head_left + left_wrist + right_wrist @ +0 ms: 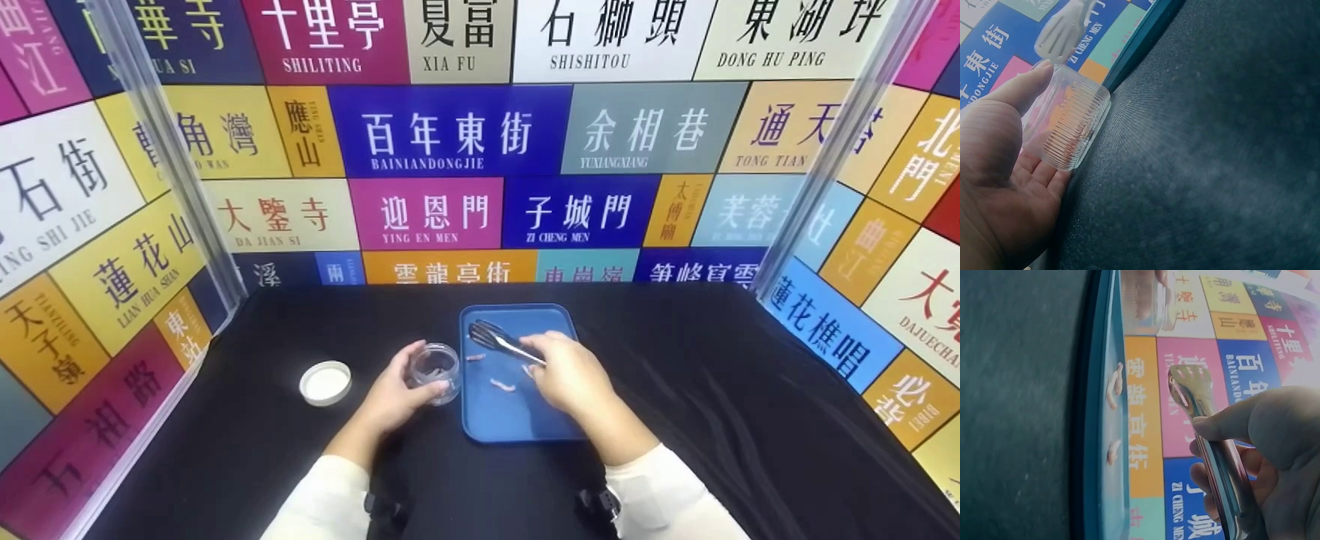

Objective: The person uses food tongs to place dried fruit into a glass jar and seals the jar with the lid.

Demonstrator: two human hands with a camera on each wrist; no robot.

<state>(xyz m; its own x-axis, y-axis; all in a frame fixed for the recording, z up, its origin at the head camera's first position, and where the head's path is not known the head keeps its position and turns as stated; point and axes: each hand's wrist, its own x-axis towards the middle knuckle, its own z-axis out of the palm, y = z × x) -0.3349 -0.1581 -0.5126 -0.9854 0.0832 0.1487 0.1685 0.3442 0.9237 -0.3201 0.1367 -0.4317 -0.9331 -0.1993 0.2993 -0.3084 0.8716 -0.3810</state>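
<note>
My left hand [391, 391] grips a clear, ribbed jar [1075, 126] between thumb and fingers, just left of the blue tray [517, 424]. The jar has no lid on it, and some small bits show near its bottom. Metal tongs [1221, 464] are held in my right hand [576, 375], their slotted heads raised over the tray and pointing toward the jar side. Nothing shows between the tong heads. On the tray lie small, curved pinkish pieces: one piece [502, 385] near the middle left and another piece [476, 358] close to the left rim.
A round white lid [325, 382] lies on the black cloth [247, 442] to the left of the jar. Panels printed with place names [450, 131] stand behind and on both sides of the table, with clear corner strips [180, 150] where they meet.
</note>
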